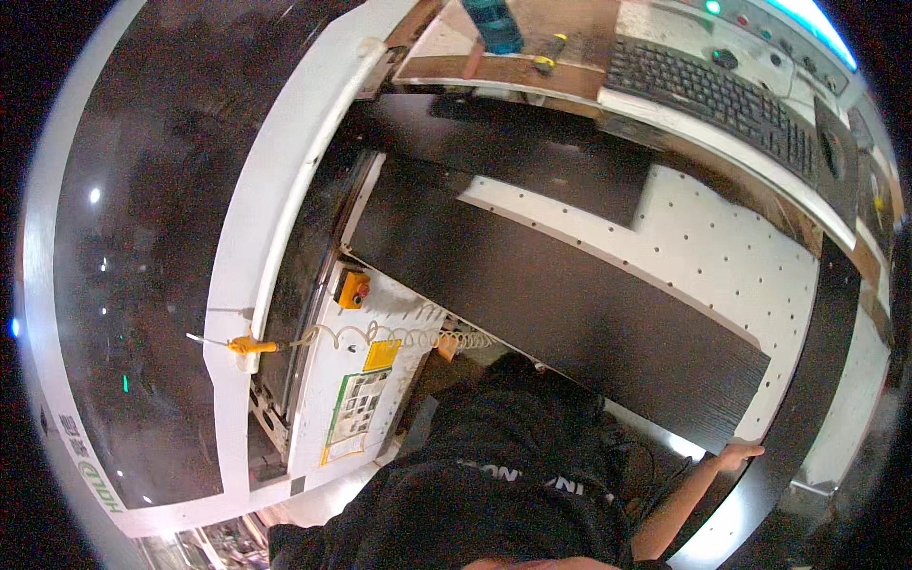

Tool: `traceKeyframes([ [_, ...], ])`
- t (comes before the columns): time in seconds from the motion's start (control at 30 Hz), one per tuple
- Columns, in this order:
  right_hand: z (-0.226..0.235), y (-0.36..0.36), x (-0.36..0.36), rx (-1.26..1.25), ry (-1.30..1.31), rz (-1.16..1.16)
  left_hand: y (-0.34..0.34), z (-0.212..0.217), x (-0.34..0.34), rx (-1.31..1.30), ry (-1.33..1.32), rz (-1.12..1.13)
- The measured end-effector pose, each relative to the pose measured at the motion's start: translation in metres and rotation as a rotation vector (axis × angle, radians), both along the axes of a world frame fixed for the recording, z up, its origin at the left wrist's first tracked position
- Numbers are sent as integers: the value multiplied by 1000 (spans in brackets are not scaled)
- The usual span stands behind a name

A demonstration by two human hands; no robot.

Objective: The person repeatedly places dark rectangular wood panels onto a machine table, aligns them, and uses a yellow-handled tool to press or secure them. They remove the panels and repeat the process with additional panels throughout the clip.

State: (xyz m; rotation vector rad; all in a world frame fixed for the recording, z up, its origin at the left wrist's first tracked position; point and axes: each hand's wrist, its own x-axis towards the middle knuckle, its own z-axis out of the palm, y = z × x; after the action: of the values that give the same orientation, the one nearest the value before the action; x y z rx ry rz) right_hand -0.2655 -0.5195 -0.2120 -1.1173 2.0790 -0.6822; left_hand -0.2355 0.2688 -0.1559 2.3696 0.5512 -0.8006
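A long dark board [570,294] with a fine-grained surface lies slantwise across a white perforated table [727,228]. At its near right corner my right hand [736,457] is closed on the edge, its fingers partly hidden and one digit pointing right. My left hand does not show; the dark shirt [513,456] on my body fills the lower middle. Another dark board [560,161] lies farther back on the table, partly beneath the shelf.
A keyboard [712,100], a blue bottle [494,24] and a yellow-black cutter [549,55] are on the far shelf. At left stands a machine with a dark window [161,266]. A yellow air gun [252,346] hangs on a coiled hose near an emergency-stop button [354,290].
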Motion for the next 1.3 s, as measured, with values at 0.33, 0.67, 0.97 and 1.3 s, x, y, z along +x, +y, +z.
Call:
traceKeyframes([
  [0.33, 33, 36, 29, -23, -159, -141, 49, 116, 126, 1101, -1050, 159],
  [0.67, 48, 49, 32, 19, -73, -79, 186, 309, 192, 720, -683, 563],
  [0.97, 73, 52, 49, 13, -63, -75, 135, 289, 216, 614, -1333, 492],
  [1.3, 71, 58, 57, -40, -156, -114, -120, 193, 305, 113, -506, 161],
])
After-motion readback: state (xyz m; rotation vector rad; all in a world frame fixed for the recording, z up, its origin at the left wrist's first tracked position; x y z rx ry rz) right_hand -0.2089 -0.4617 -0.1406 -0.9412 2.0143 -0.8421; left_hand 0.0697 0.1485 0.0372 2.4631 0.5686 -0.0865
